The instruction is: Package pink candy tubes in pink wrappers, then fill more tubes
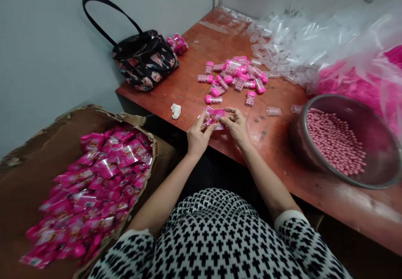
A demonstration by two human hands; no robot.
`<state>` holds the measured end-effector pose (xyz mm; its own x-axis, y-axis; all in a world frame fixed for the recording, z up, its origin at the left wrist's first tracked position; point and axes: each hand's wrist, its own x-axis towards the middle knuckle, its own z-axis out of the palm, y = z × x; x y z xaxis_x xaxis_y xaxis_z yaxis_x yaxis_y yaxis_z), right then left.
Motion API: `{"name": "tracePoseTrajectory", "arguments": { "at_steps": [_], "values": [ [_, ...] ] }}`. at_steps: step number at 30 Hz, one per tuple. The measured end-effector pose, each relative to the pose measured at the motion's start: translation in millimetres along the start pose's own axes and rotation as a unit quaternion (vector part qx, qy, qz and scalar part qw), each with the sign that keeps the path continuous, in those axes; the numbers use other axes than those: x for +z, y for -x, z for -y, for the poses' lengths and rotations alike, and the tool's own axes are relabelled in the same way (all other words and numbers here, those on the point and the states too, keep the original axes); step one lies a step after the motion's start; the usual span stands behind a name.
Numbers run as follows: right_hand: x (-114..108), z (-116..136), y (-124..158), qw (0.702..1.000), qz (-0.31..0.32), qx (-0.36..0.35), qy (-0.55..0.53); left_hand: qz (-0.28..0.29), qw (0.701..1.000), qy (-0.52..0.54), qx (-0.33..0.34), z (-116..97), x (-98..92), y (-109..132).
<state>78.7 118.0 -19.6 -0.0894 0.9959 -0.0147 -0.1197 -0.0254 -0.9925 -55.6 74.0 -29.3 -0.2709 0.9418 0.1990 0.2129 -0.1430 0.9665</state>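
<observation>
Your left hand (197,136) and right hand (236,125) both pinch a small pink packet (215,117) between thumb and curled fingertips, holding it just above the near edge of the red worktop (276,145), close to the heap of pink-capped bottles (234,78).

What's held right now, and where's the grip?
A pink packet, pinched between both hands: left hand on its left edge, right hand on its right edge, above the table.

Both forearms bare, stretched forward, converging. Left hand (197,135) and right hand (236,125) close together, fingertips pinched in a grip, thumbs up top.
</observation>
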Motion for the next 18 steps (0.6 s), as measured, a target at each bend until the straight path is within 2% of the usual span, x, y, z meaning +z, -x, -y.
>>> {"name": "tracePoseTrajectory", "arguments": {
  "at_steps": [2, 4, 6, 7, 9, 11, 12, 13, 15, 18],
  "values": [
    [0, 5, 3, 0.999, 0.030, 0.010, 0.019, 0.027, 0.983, 0.117, -0.137, -5, -1.8, 3],
    [-4, 10, 4, 0.995, 0.077, 0.027, 0.065, 0.063, 0.947, 0.209, -0.238, -9, -2.7, 3],
    [-12, 16, -3, 0.986, 0.080, 0.029, 0.145, 0.068, 0.919, 0.256, -0.292, -13, -3.0, 3],
    [-18, 19, -9, 0.978, 0.051, 0.017, 0.202, 0.059, 0.912, 0.267, -0.306, -15, -2.9, 3],
    [-31, 27, -27, 0.936, -0.050, -0.015, 0.347, 0.037, 0.902, 0.278, -0.327, -18, -2.7, 3],
    [-45, 35, -47, 0.858, -0.143, -0.019, 0.493, 0.017, 0.892, 0.289, -0.346, -20, -2.3, 5],
    [-50, 37, -57, 0.821, -0.168, -0.005, 0.545, 0.009, 0.886, 0.297, -0.355, -20, -1.9, 7],
    [-54, 39, -66, 0.791, -0.182, 0.013, 0.585, 0.001, 0.880, 0.305, -0.363, -19, -1.6, 8],
    [-59, 40, -81, 0.752, -0.180, 0.049, 0.632, -0.016, 0.868, 0.325, -0.376, -18, -1.0, 9],
    [-65, 37, -94, 0.726, -0.150, 0.079, 0.667, -0.049, 0.850, 0.359, -0.383, -17, -0.8, 9]
  ]
}}
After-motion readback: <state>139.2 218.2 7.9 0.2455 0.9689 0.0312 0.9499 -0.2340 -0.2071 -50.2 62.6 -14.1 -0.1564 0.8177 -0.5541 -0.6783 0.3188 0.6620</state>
